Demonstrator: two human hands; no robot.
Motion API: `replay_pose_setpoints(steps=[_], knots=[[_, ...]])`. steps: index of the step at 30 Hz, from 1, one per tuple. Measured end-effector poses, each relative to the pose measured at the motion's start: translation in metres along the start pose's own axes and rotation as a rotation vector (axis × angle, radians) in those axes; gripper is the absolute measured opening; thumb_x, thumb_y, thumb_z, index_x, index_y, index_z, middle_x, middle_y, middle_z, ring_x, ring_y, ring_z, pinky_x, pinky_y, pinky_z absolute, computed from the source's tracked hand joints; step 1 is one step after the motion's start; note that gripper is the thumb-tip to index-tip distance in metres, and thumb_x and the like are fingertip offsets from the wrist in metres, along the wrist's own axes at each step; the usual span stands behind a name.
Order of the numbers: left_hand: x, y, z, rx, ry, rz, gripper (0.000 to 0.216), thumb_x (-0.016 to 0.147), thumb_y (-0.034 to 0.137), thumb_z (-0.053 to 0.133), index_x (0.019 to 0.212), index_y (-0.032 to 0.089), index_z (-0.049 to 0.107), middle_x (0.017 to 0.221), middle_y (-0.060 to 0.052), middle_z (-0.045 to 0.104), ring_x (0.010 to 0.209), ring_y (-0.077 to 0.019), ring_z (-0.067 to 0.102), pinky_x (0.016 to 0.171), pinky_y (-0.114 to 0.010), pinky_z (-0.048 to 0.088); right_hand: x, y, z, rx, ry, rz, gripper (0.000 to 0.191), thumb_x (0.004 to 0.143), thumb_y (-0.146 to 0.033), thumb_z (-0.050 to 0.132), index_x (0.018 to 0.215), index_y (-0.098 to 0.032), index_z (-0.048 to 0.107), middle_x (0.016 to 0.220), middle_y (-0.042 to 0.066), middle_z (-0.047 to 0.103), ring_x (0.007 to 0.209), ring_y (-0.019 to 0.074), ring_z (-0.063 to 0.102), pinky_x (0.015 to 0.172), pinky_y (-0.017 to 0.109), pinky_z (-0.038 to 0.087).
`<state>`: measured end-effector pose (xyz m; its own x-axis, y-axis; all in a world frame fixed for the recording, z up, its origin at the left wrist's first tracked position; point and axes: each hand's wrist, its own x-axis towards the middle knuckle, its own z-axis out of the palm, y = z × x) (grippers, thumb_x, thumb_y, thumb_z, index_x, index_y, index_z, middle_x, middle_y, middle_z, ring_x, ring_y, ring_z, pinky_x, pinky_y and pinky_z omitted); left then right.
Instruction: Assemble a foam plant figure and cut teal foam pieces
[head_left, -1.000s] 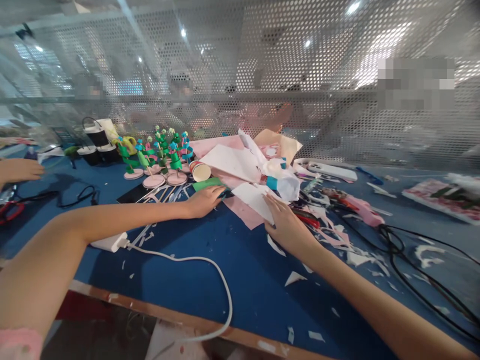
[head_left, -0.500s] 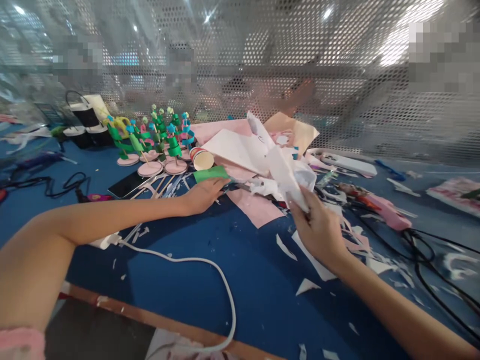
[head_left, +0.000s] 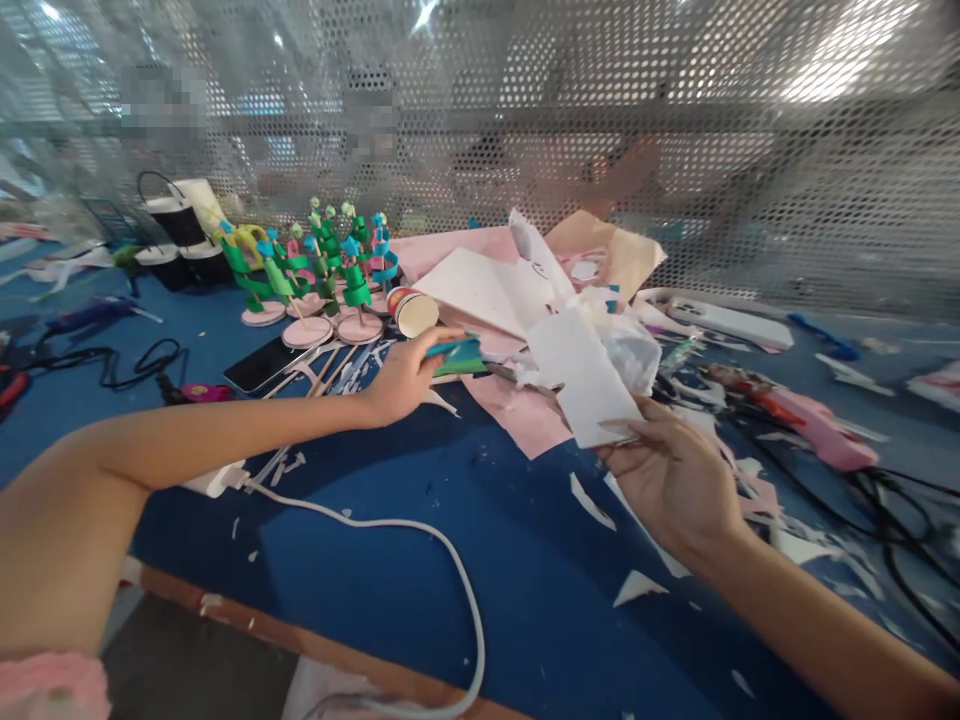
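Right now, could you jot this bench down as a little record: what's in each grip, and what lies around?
Left grip: holds teal paper; green paper shows just below it
Right grip: holds a white card by its near end
Surface: blue table, with white scraps
Left side: paper plants on round pink bases; dark phone lying flat
Cup: on its side, beyond the left grip
Right side: pink tool among scraps
Near edge: white cord crossing it
Backdrop: perforated screen
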<state>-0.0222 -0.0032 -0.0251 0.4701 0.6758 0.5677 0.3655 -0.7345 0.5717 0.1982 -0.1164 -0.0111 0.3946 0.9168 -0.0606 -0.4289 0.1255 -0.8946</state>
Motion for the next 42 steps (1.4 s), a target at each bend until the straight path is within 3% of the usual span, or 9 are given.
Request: replay_pose_setpoints(steps=[6, 15, 22, 29, 32, 36, 38, 40, 42], knots=[[0.015, -0.013, 0.0, -0.331, 0.226, -0.199, 0.031, 0.078, 0.007, 0.049, 0.108, 0.014, 0.051, 0.121, -0.011, 0.058, 0.115, -0.0176, 0.054, 0.103, -0.038, 0.041, 0.012, -0.005, -0.005, 0.129, 0.071, 0.057, 0.03, 0.06, -0.011, 0.045, 0.087, -0.017, 0.058, 0.083, 0.007, 0.068, 0.07, 0.0173, 0.066, 0.054, 0.026, 0.054], [0.01, -0.004, 0.012, -0.702, 0.196, -0.568, 0.025, 0.081, 0.014, 0.05, 0.106, 0.016, 0.05, 0.113, -0.008, 0.06, 0.095, -0.0182, 0.063, 0.081, -0.038, 0.057, 0.013, -0.008, -0.004, 0.207, 0.074, 0.212, 0.038, 0.06, -0.007, 0.045, 0.093, -0.018, 0.06, 0.08, 0.006, 0.07, 0.061, 0.0141, 0.064, 0.049, 0.023, 0.053], [0.016, -0.021, 0.006, -0.381, 0.207, -0.277, 0.03, 0.079, 0.011, 0.053, 0.108, 0.016, 0.05, 0.117, -0.009, 0.06, 0.114, -0.0183, 0.054, 0.099, -0.038, 0.046, 0.016, -0.004, -0.011, 0.143, -0.055, 0.147, 0.04, 0.06, -0.006, 0.049, 0.096, -0.021, 0.06, 0.087, 0.003, 0.07, 0.081, 0.0171, 0.067, 0.069, 0.03, 0.057], [0.016, -0.023, 0.003, -0.211, 0.143, -0.108, 0.042, 0.079, 0.013, 0.053, 0.12, 0.017, 0.044, 0.126, -0.012, 0.054, 0.12, -0.0196, 0.05, 0.102, -0.038, 0.042, 0.019, 0.004, -0.018, -0.052, -0.116, 0.02, 0.038, 0.065, -0.015, 0.059, 0.103, -0.023, 0.061, 0.104, 0.004, 0.067, 0.098, 0.0179, 0.063, 0.082, 0.032, 0.054], [0.01, -0.02, 0.002, -0.027, 0.031, 0.027, 0.045, 0.083, 0.018, 0.049, 0.127, 0.019, 0.04, 0.132, -0.013, 0.048, 0.123, -0.0215, 0.047, 0.103, -0.041, 0.041, 0.018, 0.01, -0.021, -0.197, -0.079, -0.062, 0.039, 0.068, -0.022, 0.063, 0.107, -0.024, 0.061, 0.111, 0.003, 0.065, 0.108, 0.0198, 0.058, 0.092, 0.037, 0.048], [0.001, -0.003, 0.0, 0.26, -0.297, 0.374, 0.046, 0.087, 0.028, 0.046, 0.131, 0.018, 0.037, 0.134, -0.014, 0.047, 0.129, -0.0235, 0.04, 0.105, -0.043, 0.038, 0.01, 0.013, -0.026, -0.65, -0.143, -0.387, 0.04, 0.079, -0.028, 0.056, 0.119, -0.027, 0.057, 0.123, 0.001, 0.059, 0.119, 0.0212, 0.05, 0.104, 0.044, 0.037], [-0.003, 0.012, -0.002, 0.448, -0.327, 0.483, 0.045, 0.088, 0.025, 0.041, 0.132, 0.016, 0.037, 0.133, -0.014, 0.047, 0.13, -0.0253, 0.037, 0.106, -0.045, 0.037, 0.005, 0.011, -0.026, -0.842, -0.259, -0.602, 0.042, 0.084, -0.025, 0.049, 0.126, -0.028, 0.052, 0.132, 0.001, 0.052, 0.125, 0.0205, 0.044, 0.107, 0.045, 0.032], [-0.005, 0.03, -0.006, 0.678, -0.333, 0.458, 0.046, 0.088, 0.016, 0.036, 0.134, 0.023, 0.037, 0.128, -0.012, 0.05, 0.125, -0.0258, 0.042, 0.101, -0.045, 0.04, 0.001, 0.008, -0.026, -0.962, -0.36, -0.767, 0.044, 0.086, -0.021, 0.045, 0.129, -0.027, 0.049, 0.137, 0.002, 0.047, 0.129, 0.0197, 0.039, 0.108, 0.044, 0.031], [-0.006, 0.045, -0.012, 0.919, -0.348, 0.28, 0.055, 0.087, 0.008, 0.031, 0.135, 0.033, 0.034, 0.12, -0.013, 0.054, 0.11, -0.0262, 0.052, 0.085, -0.043, 0.048, -0.001, 0.007, -0.025, -1.039, -0.391, -0.846, 0.045, 0.086, -0.018, 0.042, 0.13, -0.027, 0.048, 0.138, 0.003, 0.045, 0.13, 0.0199, 0.038, 0.106, 0.044, 0.033]])
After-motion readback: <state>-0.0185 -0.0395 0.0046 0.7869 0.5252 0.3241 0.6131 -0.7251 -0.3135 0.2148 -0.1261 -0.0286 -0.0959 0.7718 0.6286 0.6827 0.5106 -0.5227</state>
